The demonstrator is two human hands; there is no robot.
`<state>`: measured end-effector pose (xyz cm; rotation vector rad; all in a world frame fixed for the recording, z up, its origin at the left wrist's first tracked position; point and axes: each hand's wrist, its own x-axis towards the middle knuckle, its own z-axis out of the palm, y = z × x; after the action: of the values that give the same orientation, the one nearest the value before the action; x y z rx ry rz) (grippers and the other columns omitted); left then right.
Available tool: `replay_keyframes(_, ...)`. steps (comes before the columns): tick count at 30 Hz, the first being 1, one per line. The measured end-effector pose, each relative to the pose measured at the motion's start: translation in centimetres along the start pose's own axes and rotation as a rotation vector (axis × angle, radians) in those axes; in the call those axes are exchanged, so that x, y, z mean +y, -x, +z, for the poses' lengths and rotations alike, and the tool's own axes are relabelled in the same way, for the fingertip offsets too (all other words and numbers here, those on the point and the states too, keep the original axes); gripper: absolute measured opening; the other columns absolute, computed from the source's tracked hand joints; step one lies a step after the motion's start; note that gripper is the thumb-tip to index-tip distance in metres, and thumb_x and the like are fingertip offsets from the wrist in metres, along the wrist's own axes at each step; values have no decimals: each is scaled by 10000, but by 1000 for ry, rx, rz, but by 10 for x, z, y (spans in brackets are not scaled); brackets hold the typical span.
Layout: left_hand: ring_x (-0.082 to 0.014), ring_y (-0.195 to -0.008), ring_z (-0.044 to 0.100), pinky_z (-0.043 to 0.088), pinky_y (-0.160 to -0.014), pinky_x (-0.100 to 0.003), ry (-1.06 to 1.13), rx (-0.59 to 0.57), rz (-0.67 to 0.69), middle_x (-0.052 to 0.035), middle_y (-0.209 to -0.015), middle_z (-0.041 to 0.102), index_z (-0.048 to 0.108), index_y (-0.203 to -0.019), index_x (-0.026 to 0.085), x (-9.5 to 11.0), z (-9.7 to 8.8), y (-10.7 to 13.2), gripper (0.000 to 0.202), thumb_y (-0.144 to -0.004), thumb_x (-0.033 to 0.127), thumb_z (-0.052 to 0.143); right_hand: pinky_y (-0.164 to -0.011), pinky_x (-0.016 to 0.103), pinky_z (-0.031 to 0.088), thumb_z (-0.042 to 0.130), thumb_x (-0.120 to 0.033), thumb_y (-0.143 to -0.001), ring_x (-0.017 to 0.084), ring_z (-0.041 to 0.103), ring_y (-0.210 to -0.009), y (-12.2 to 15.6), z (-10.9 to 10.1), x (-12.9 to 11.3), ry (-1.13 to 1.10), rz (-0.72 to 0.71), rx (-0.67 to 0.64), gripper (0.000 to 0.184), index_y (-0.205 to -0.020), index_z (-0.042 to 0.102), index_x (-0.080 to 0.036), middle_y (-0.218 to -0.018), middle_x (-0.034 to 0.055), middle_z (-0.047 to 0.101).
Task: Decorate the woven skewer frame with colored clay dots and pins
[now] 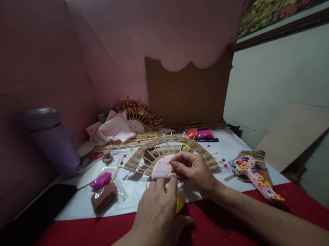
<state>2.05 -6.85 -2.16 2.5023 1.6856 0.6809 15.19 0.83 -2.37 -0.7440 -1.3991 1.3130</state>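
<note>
A fan-shaped craft piece lies on white paper, with a woven twine arc (167, 139) and thin sticks tipped with coloured beads. At its centre is a half-round of pale pink dotted cloth (161, 169). My left hand (156, 213) rests at the cloth's lower edge, fingers stretched and thumb apart. Something yellow (179, 203) shows partly beneath that hand. My right hand (197, 172) has thumb and forefinger pinched together at the right side of the cloth. What sits between those fingertips is too small to make out.
Bagged magenta clay (101, 179) and brown clay (104, 197) lie left, near a purple tumbler (55, 142). Behind are a second beaded fan (140, 112), pink cloth (111, 128) and red and magenta packets (200, 133). A flower-patterned giraffe-like figure (256, 174) lies right.
</note>
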Motion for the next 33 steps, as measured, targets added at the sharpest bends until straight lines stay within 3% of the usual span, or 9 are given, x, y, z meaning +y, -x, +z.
replay_keyframes(3, -288, -840, 570, 491, -700, -452, -29, 10, 63, -147, -946, 607, 573, -1014, 174, -3, 10, -5, 330, -692, 105, 547, -373, 179, 425, 696, -376, -703, 81, 520, -459, 1, 1, -2, -71, 26, -12, 273, -838, 612, -154, -638, -10, 610)
replay_keyframes(7, -280, -854, 551, 495, -705, -455, 56, 81, 99, -131, -944, 580, 518, -1091, 178, -13, 9, -16, 450, -658, 59, 492, -331, 175, 392, 679, -376, -722, 63, 462, -398, -1, -3, -7, -43, -70, 149, 243, -754, 587, -154, -581, -26, 566)
replay_keyframes(10, -269, -990, 508, 466, -835, -467, 199, 216, 170, -125, -1082, 533, 411, -1205, 191, -20, 4, -28, 530, -695, 86, 511, -335, 167, 387, 674, -329, -719, 62, 451, -422, -5, -8, -10, -82, -178, 324, 204, -770, 557, -170, -612, -34, 553)
replay_keyframes(12, -259, -1076, 466, 427, -917, -467, 286, 306, 215, -133, -1161, 493, 324, -1283, 185, -24, 1, -34, 592, -730, 91, 510, -342, 160, 380, 648, -286, -714, 63, 443, -449, -7, -9, -11, -132, -187, 357, 179, -820, 554, -176, -654, -29, 555)
replay_keyframes(16, -234, -1103, 466, 424, -944, -429, 433, 411, 235, -120, -1193, 468, 265, -1339, 212, -30, -1, -34, 655, -747, 82, 514, -317, 134, 257, 545, -211, -686, 39, 298, -396, -5, -4, -12, -162, 42, 223, 135, -809, 564, -159, -559, -62, 447)
replay_keyframes(19, -226, -1088, 486, 432, -943, -415, 490, 419, 247, -101, -1183, 480, 263, -1350, 241, -35, -3, -29, 684, -738, 78, 521, -323, 142, 170, 520, -262, -713, 40, 191, -375, 1, 4, -16, -128, 162, 75, 126, -782, 556, -163, -476, -99, 318)
replay_keyframes(26, -256, -1144, 460, 388, -986, -470, 475, 444, 257, -96, -1199, 501, 286, -1357, 261, -38, -8, -28, 721, -704, 55, 511, -339, 178, 175, 608, -447, -744, 38, 235, -366, 5, 9, -22, 17, 49, -58, 294, -681, 530, -170, -462, -91, 343)
replay_keyframes(33, -244, -1127, 465, 375, -983, -461, 478, 440, 231, -84, -1186, 506, 305, -1344, 260, -40, -9, -27, 718, -690, 40, 506, -345, 192, 178, 619, -451, -753, 46, 248, -376, 5, 6, -19, 71, -8, -79, 299, -672, 543, -174, -455, -87, 348)
